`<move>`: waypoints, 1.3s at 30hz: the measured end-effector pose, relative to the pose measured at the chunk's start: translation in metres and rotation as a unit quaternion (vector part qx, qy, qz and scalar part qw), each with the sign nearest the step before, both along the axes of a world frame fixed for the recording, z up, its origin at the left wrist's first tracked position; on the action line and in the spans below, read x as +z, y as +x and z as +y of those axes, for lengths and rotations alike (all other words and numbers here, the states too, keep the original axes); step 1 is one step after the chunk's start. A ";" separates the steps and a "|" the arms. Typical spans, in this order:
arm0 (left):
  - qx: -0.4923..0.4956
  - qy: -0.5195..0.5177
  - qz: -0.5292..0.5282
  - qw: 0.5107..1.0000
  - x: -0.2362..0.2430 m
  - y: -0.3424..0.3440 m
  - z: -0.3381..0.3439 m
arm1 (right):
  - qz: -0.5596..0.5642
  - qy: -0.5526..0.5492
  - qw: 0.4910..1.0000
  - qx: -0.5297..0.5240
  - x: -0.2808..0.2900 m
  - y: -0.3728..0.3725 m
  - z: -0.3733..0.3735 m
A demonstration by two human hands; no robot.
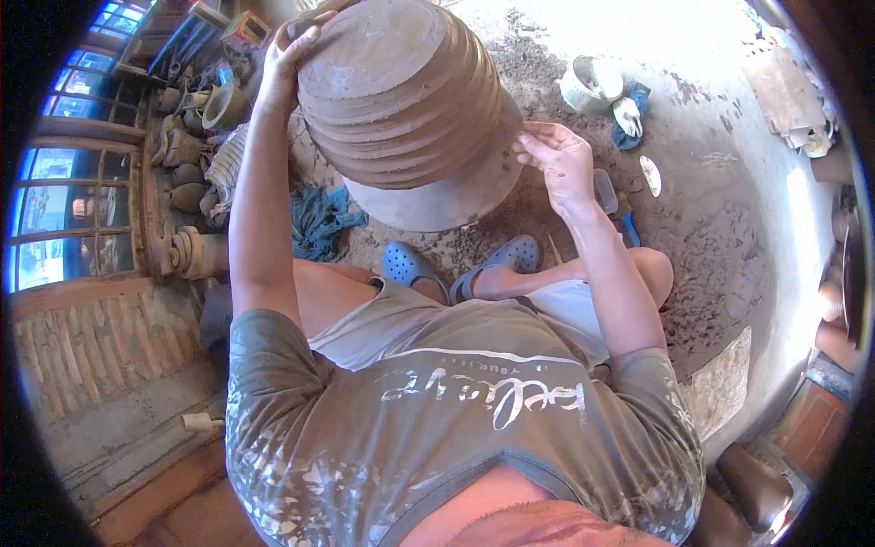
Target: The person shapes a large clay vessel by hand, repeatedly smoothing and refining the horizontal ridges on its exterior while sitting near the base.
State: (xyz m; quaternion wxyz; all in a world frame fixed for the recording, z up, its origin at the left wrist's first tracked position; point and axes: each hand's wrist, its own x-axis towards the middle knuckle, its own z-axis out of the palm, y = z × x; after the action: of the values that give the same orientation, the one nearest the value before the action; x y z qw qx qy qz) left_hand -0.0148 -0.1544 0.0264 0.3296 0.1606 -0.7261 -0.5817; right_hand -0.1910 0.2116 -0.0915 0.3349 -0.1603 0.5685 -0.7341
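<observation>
A large, ridged grey-brown clay pot (401, 114) with a broad smooth top face stands on a round grey disc (410, 211) in front of me. At the pot's upper left edge is my left hand (290, 62), its fingers curled round a dark, flat-looking piece (314, 18) that I cannot identify. My right hand (558, 162) is beside the pot's lower right side, thumb and fingers pinched together close to the clay. Whatever lies in that pinch, if anything, is too small to make out.
Clay-smeared floor surrounds my blue clogs (410, 266). A blue-green cloth (321, 221) lies left of the disc. Rightward are a white bucket (591, 84), a pale glove (627, 117), a small oval white piece (650, 176) and a clear container (604, 191). Several pots (189, 187) line the windowed wall.
</observation>
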 end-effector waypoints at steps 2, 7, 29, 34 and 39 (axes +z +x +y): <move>0.009 0.035 0.024 0.999 -0.001 0.004 0.008 | -0.037 -0.027 0.999 -0.021 -0.001 0.003 -0.006; 0.065 0.072 0.009 0.995 -0.013 0.010 -0.005 | -0.101 0.008 0.995 -0.003 -0.001 -0.001 -0.022; 0.125 0.093 0.001 0.988 -0.017 0.013 -0.003 | -0.154 0.096 0.981 0.068 0.001 0.131 -0.031; 0.096 0.078 -0.015 0.992 -0.012 0.006 -0.005 | 0.033 0.060 0.992 0.104 -0.024 0.154 -0.018; 0.163 -0.009 -0.064 0.984 0.007 0.015 0.012 | 0.237 0.018 0.971 -0.022 -0.026 0.091 0.002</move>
State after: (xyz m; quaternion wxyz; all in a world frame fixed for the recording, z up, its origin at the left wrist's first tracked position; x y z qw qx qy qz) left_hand 0.0007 -0.1423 0.0335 0.3742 0.3107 -0.7152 -0.5020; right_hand -0.1004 0.2133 -0.1180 0.1768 -0.3116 0.6480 -0.6721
